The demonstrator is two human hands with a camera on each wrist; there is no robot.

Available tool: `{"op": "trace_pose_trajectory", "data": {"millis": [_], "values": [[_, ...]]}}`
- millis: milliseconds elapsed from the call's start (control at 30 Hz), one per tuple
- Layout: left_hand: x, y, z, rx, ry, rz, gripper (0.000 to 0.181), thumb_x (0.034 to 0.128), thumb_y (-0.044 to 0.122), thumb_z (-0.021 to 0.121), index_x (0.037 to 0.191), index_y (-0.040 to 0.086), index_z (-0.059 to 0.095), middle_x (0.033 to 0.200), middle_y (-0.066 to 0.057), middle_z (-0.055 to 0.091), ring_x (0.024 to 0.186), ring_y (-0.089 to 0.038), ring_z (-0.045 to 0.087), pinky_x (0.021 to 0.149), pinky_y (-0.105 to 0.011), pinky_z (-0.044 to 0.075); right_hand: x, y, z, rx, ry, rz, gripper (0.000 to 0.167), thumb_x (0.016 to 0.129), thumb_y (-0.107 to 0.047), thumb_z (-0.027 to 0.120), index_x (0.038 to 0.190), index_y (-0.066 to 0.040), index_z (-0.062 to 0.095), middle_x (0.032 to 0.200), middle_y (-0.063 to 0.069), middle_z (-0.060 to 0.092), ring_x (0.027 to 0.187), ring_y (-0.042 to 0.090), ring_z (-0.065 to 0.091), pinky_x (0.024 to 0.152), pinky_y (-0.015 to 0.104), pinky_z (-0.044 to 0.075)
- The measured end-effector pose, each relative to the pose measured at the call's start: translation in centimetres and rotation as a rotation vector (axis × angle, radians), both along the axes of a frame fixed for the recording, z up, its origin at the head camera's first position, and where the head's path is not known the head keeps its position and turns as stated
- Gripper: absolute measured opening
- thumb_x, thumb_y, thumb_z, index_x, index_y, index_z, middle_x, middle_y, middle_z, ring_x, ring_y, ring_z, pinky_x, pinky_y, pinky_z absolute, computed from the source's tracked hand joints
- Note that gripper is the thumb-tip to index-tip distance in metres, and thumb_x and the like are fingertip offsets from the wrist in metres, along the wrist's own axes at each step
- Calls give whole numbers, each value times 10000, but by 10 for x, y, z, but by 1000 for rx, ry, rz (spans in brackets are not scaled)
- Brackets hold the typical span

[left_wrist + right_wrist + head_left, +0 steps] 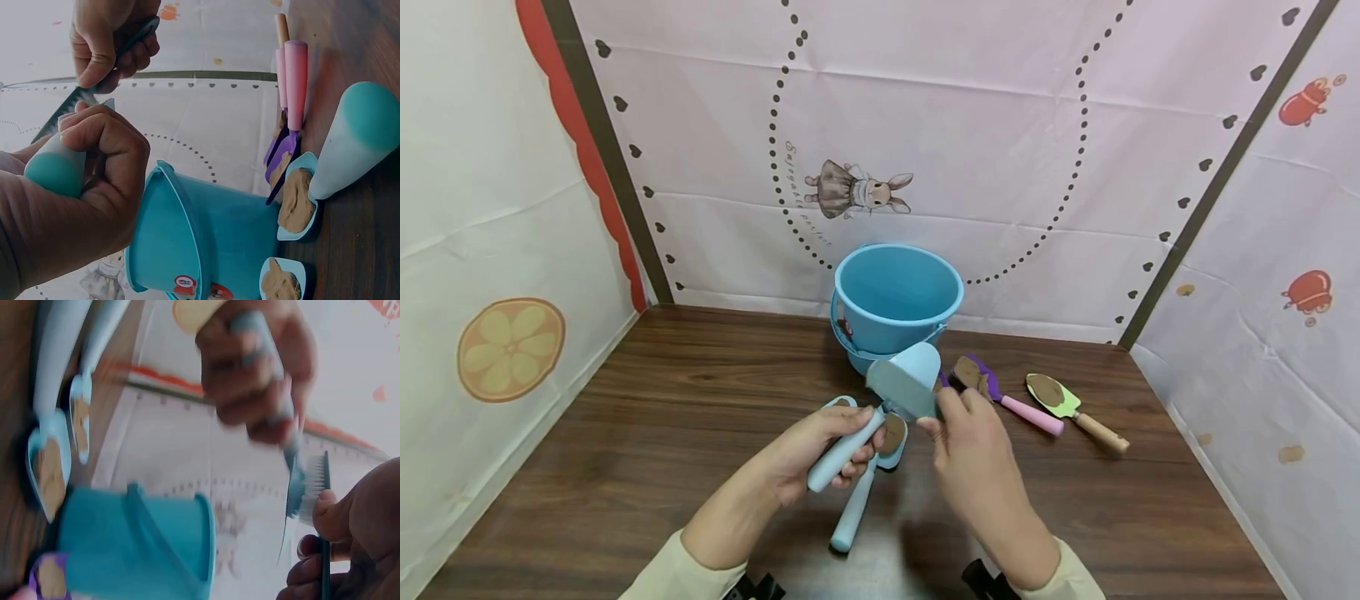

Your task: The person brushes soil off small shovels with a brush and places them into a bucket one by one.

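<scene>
Head view: our left hand (pixel 801 452) grips a light-blue shovel (pixel 842 454), our right hand (pixel 973 446) a brush (pixel 314 481); brushing seems underway, with several brown-caked shovels (pixel 857 500) left.

Lt-blue shovel (pixel 850 450); teal brush (pixel 325 556) w/ white bristles (pixel 314 476); blue bucket (pixel 887 334); dk-brn wood-grain tbl (pixel 700 392).

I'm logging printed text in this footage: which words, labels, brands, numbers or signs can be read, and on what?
"Enjoyable": on the back cloth, running sideways beside the rabbit print; what follows it is too faint to read.
Round sticker on the blue bucket: marks too small and blurred to read.
Nothing else legible.
</scene>
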State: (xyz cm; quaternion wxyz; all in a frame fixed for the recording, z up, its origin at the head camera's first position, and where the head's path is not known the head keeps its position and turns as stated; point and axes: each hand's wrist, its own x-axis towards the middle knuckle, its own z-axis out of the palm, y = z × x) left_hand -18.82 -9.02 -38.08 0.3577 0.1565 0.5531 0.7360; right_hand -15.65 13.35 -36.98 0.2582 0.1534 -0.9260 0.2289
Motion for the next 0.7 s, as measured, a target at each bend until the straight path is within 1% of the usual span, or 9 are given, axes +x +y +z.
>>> {"op": "trace_pose_trajectory", "data": {"millis": [133, 233, 300, 433, 700], "values": [[0, -1, 0, 13, 26, -37, 381, 1076, 386, 425, 968, 48, 562, 712, 22, 453, 580, -66, 440, 504, -208, 391, -16, 19, 3, -54, -9, -99, 216, 977, -255, 661, 936, -73, 553, 787, 66, 457, 699, 212, 461, 640, 355, 431], [0, -2, 1, 22, 36, -59, 373, 1075, 378, 426, 972, 47, 563, 714, 24, 453, 584, -65, 441, 509, -208, 389, -24, 32, 5, -76, -17, -159, 232, 1003, -257, 620, 972, -35, 559, 785, 93, 453, 690, 230, 443, 622, 362, 406], [0, -2, 1, 25, 32, -67, 366, 1076, 374, 423, 974, 54, 569, 716, 27, 457, 587, -64, 443, 512, -209, 390, -27, 38, 7, -80, -28, -180, 245, 1012, -262, 602, 993, -21, 565, 793, 97, 455, 687, 230, 432, 610, 354, 389], [0, -3, 2, 21, 23, -64, 360, 1075, 375, 424, 968, 69, 582, 712, 29, 464, 585, -65, 446, 509, -209, 395, -29, 43, 9, -76, -47, -190, 256, 1023, -269, 582, 1015, -13, 574, 807, 100, 465, 692, 232, 428, 607, 352, 379], [0, -2, 2, 10, 11, -59, 355, 1070, 375, 432, 962, 70, 580, 703, 28, 469, 581, -64, 449, 506, -210, 399, -26, 43, 12, -75, -70, -187, 237, 1021, -262, 594, 1008, -27, 566, 799, 88, 457, 678, 221, 419, 596, 342, 374]]}}
